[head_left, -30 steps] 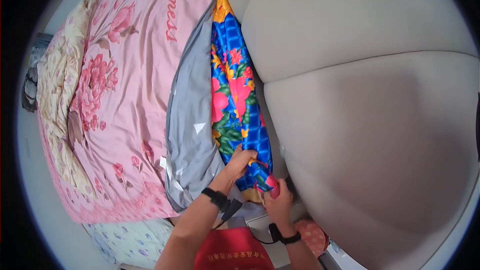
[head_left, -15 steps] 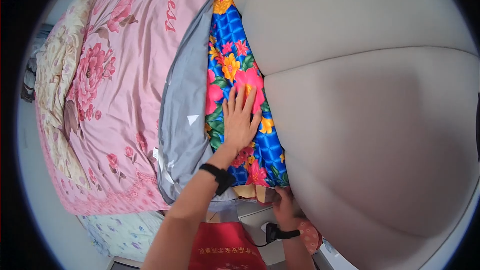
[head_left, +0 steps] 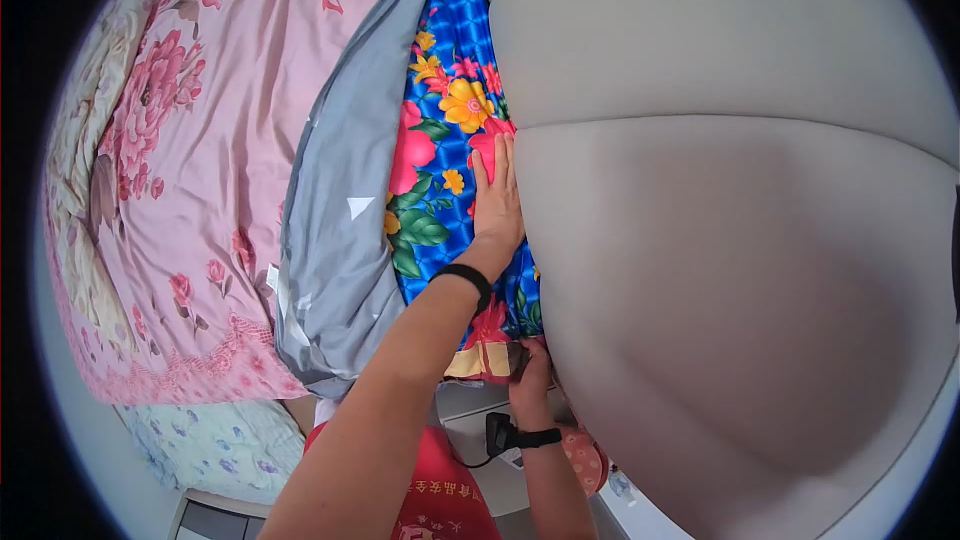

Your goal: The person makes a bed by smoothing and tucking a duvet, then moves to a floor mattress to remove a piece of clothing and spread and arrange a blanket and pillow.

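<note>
A black band circles the left wrist; the right wristband carries a boxy black module and thin cable. The red garment has yellow lettering.

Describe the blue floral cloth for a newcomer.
Find the large beige padded panel filling the right side. Along its left edge runs a shiny strip of blue floral cloth, the left hand flat on it. Bold pink and yellow flowers on blue set it apart from the grey cloth beside it and the pale pink cover beyond.
</note>
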{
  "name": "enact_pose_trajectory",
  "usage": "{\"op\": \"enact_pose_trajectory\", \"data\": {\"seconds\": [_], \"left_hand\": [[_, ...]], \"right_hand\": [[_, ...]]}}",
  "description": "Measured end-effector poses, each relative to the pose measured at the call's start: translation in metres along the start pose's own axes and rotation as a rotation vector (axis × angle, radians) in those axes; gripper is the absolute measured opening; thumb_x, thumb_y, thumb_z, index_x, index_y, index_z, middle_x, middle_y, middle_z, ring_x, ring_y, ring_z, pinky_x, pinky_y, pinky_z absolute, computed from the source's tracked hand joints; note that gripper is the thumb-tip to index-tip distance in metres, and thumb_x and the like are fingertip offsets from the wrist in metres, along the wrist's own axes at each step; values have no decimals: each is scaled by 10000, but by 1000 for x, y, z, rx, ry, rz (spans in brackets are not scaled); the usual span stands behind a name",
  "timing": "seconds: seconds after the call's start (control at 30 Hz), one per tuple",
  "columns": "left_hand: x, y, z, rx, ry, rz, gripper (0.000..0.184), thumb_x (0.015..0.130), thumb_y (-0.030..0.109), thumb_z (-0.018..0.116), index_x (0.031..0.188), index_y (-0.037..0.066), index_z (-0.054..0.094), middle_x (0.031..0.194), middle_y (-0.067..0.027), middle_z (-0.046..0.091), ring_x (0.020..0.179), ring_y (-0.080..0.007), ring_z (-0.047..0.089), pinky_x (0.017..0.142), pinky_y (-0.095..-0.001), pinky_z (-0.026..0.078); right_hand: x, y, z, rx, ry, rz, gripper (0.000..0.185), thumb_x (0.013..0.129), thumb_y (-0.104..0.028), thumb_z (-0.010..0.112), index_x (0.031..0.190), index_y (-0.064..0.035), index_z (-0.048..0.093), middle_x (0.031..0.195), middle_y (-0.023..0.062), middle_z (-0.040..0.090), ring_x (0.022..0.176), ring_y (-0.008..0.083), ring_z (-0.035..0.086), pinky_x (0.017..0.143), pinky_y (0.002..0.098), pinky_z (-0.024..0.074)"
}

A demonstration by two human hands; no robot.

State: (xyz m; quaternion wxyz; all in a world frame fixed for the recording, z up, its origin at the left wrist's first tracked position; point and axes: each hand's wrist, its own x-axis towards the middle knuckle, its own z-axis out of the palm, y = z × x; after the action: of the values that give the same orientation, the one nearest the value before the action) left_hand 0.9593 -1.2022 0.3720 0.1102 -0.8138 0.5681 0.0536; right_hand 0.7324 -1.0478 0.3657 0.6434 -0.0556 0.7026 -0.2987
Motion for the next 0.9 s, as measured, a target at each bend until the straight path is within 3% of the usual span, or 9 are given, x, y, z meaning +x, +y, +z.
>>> {"op": "enact_pose_trajectory", "data": {"seconds": [0.1, 0.23, 0.33, 0.5, 0.57, 0.67, 0.77, 0.83, 0.9], "left_hand": [[-29, 0, 7, -347, 174, -2, 640, 925, 298, 430, 1491, 29, 302, 1576, -205, 167, 1473, -365, 86, 1142, -608, 102], [-105, 28, -7, -582, -18, 76, 602, 931, 259, 415, 1473, 13, 331, 1574, -181, 199, 1477, -348, 89, 1155, -585, 89], [-98, 46, 4, -258, -129, 237, 593, 941, 269, 411, 1475, 22, 339, 1573, -153, 227, 1476, -363, 70, 1154, -593, 87], [-85, 61, 11, -232, -248, 337, 577, 952, 297, 421, 1467, 43, 370, 1575, -112, 251, 1473, -386, 35, 1154, -606, 75], [-83, 54, 9, -245, -253, 347, 571, 934, 271, 466, 1451, 36, 399, 1579, -114, 239, 1479, -361, 37, 1162, -592, 67], [-82, 2, -3, -774, -253, 441, 532, 886, 224, 548, 1369, 5, 494, 1538, -157, 307, 1462, -335, 161, 1163, -544, 148], [-31, -106, -49, -1195, -437, 275, 472, 845, 196, 599, 1257, -32, 566, 1460, -201, 391, 1401, -323, 303, 1130, -501, 249], [8, -158, -58, -982, 74, 190, 483, 859, 214, 587, 1264, -43, 531, 1397, -208, 446, 1340, -361, 375, 1088, -486, 310], [61, -188, -48, -619, 421, 83, 616, 864, 289, 616, 1361, -31, 441, 1445, -193, 408, 1363, -377, 335, 1097, -499, 291]], "right_hand": [[4, 6, -13, 12, 6, -36, 89, 836, -85, 610, 917, -122, 614, 908, 19, 668, 853, 187, 647, 793, 337, 518], [-17, 5, -13, 71, -26, 19, 140, 883, -106, 590, 1020, -117, 614, 981, 27, 674, 936, 182, 648, 799, 332, 522], [-2, 8, -18, 57, -46, -4, 195, 910, -130, 583, 1103, -112, 598, 1073, 37, 664, 978, 184, 647, 832, 334, 515], [4, 6, -10, -159, -18, -98, 271, 918, -162, 593, 1169, -65, 564, 1180, 45, 621, 1027, 182, 626, 903, 335, 486], [-64, 0, 43, -162, 106, -213, 271, 872, -149, 663, 1093, -28, 564, 1067, 33, 616, 975, 177, 601, 856, 338, 487], [-60, 44, 25, -898, 327, -553, 350, 768, -116, 750, 1010, -21, 516, 946, 53, 558, 878, 205, 551, 793, 364, 473], [-124, -8, 105, -1103, -174, -555, 437, 722, -116, 771, 1013, -1, 466, 964, 115, 528, 867, 280, 543, 791, 397, 458], [-118, -43, 159, -1366, -473, -716, 488, 719, -117, 786, 1054, 6, 453, 1011, 149, 541, 908, 323, 566, 816, 419, 467], [-92, -67, 202, -1555, -306, -720, 610, 675, -161, 834, 1104, 7, 435, 1083, 196, 542, 995, 370, 566, 870, 440, 467]]}}
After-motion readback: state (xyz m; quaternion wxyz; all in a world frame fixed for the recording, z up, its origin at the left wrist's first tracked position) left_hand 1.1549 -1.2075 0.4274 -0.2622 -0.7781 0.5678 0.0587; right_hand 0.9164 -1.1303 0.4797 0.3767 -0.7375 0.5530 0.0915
